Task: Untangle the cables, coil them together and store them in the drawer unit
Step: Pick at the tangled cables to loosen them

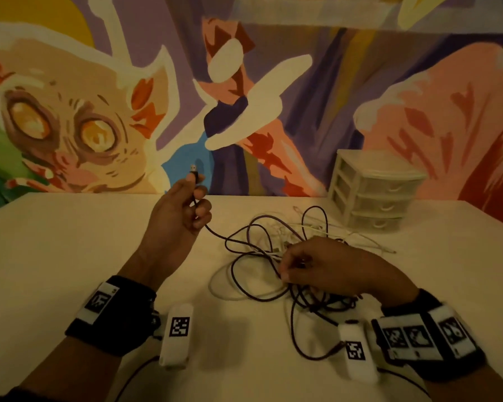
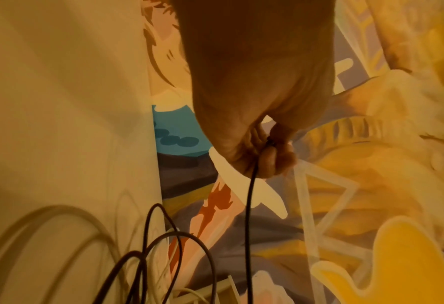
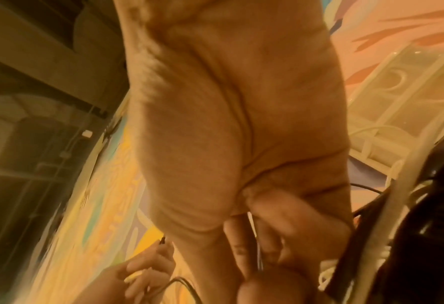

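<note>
A tangle (image 1: 273, 250) of dark and white cables lies on the white table (image 1: 70, 256), right of centre. My left hand (image 1: 195, 181) is raised above the table and pinches the dark cable (image 1: 215, 233) just below its plug (image 1: 193, 168), which points up. In the left wrist view the dark cable (image 2: 249, 205) hangs down from the curled fingers (image 2: 270, 160). My right hand (image 1: 291, 268) rests on the tangle with its fingers curled into the strands. A thin white cable (image 3: 253, 230) passes between those fingers (image 3: 280, 226). The cream three-drawer unit (image 1: 375, 192) stands at the back right, all drawers closed.
A painted mural wall (image 1: 244, 97) rises directly behind the table. White cable ends (image 1: 369, 242) trail from the tangle toward the drawer unit. Bare tabletop stretches to the left of my left hand. Each wrist carries a black band with a white marker block (image 1: 177, 332).
</note>
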Motion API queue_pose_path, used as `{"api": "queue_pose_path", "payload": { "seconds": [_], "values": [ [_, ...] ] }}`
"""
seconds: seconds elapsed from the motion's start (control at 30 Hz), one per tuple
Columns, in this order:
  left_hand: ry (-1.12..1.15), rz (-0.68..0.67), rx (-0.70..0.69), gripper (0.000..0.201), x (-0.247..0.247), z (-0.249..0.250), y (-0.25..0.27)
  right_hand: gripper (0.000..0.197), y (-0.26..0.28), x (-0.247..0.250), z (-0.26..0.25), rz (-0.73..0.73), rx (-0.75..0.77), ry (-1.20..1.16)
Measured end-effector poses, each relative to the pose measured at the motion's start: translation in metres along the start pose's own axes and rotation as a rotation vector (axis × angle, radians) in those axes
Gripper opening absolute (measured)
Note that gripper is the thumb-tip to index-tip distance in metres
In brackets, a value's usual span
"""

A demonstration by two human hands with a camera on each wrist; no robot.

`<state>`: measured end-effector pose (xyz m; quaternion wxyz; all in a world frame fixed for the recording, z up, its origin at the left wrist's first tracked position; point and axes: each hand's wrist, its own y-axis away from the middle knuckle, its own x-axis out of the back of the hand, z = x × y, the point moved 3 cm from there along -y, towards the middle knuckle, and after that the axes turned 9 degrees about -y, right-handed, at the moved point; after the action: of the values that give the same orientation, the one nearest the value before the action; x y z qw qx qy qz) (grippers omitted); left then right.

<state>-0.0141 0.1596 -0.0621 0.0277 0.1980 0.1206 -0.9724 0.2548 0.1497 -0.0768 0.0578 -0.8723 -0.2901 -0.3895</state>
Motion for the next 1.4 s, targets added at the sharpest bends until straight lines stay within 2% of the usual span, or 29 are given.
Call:
{"api": "queue_pose_path", "payload": {
  "seconds": [0.07,0.2,0.37,0.47,0.6,0.7,0.77,0.97,1.03,1.1,1.17,1.3,1.4],
  "values": [
    [-0.035,-0.051,-0.017,0.02,-0.006,0.006,0.005,0.006,0.002,0.006,-0.004,0.076,0.055,0.003],
    [-0.27,-0.131,-0.001,0.035,-0.022,0.005,0.015,0.006,0.003,0.012,-0.006,0.368,0.079,-0.081],
    [-0.755,-0.273,0.142,0.038,-0.04,-0.007,0.032,0.024,0.001,0.003,-0.017,0.519,0.153,-0.089],
    [-0.864,-0.3,0.195,0.044,-0.048,-0.01,0.037,0.026,0.004,0.004,-0.024,0.562,0.186,-0.163],
    [-0.844,-0.163,0.129,0.04,-0.055,-0.009,0.039,0.026,0.009,0.001,-0.031,0.526,0.219,-0.193],
    [-0.776,-0.122,0.055,0.03,-0.055,-0.009,0.038,0.028,0.01,-0.001,-0.034,0.49,0.229,-0.194],
    [-0.76,-0.08,-0.014,0.023,-0.051,-0.009,0.036,0.032,0.009,-0.003,-0.032,0.439,0.202,-0.179],
    [-0.559,0.114,-0.185,0.026,-0.041,0.011,0.034,0.039,0.006,0.016,-0.014,0.369,0.076,-0.03],
    [-0.483,0.197,-0.218,0.027,-0.033,0.015,0.032,0.042,0.006,0.031,-0.006,0.461,0.051,0.047],
    [-0.414,0.275,-0.23,0.028,-0.024,0.018,0.029,0.045,0.009,0.053,0.005,0.638,0.018,0.146],
    [-0.379,0.301,-0.224,0.028,-0.015,0.018,0.025,0.053,0.012,0.068,0.016,0.714,-0.002,0.186],
    [-0.412,0.253,-0.173,0.03,-0.012,0.008,0.021,0.064,0.006,0.062,0.019,0.604,0.049,0.215],
    [-0.422,0.218,-0.158,0.032,-0.013,0.004,0.021,0.051,0.007,0.04,-0.006,0.426,0.228,0.114]
  ]
}}
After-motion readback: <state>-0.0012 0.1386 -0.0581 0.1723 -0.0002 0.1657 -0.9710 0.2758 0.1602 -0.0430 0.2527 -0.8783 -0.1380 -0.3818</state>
